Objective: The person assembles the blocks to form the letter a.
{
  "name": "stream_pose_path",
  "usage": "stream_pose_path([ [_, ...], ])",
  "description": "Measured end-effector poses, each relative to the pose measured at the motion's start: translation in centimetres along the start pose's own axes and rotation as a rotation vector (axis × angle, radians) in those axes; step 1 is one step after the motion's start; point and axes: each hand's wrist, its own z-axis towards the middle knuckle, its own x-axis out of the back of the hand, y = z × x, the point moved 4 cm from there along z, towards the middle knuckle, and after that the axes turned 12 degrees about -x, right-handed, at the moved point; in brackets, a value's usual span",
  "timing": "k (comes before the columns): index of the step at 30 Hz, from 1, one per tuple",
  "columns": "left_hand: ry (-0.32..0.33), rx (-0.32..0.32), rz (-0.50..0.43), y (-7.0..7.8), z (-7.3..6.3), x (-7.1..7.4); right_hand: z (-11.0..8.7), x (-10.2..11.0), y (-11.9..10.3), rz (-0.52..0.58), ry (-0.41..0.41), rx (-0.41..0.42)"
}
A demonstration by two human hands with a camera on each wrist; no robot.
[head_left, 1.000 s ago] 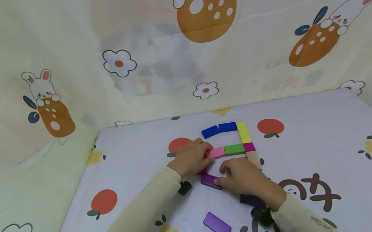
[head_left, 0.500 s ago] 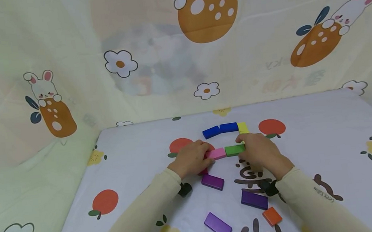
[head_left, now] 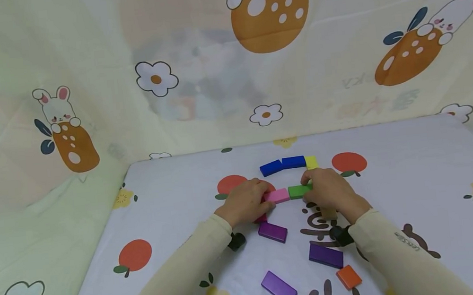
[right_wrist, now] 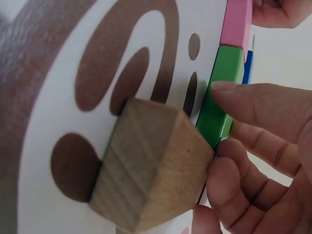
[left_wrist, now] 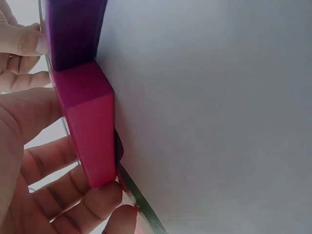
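In the head view my left hand (head_left: 243, 201) holds a magenta-red block (left_wrist: 92, 141) at the left end of a row of toy blocks. Thumb and fingertips sit at opposite ends of it in the left wrist view. A pink block (head_left: 277, 196) adjoins it, followed by a green block (head_left: 298, 192). My right hand (head_left: 332, 193) pinches the green block, thumb on the near side and fingers behind. A bare wooden block (right_wrist: 151, 165) stands close beside those fingers. The right hand covers most of a yellow block (head_left: 311, 162).
Two blue blocks (head_left: 293, 162) lie behind the row. Nearer me are a purple block (head_left: 272, 232), a dark purple block (head_left: 326, 255), a lighter purple block (head_left: 279, 288) and an orange block (head_left: 349, 277). A printed cloth (head_left: 173, 196) covers the table and hangs behind.
My right hand has left the purple block in front, moved up and right, and taken hold of the green block. This uncovers the dark purple and orange blocks. The left hand stays put.
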Motion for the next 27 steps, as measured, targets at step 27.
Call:
stream_pose_path([
  [27, -0.012, -0.007, -0.019, 0.1, 0.0, 0.3, 1.2, 1.7, 4.8, 0.159, -0.001, -0.127],
])
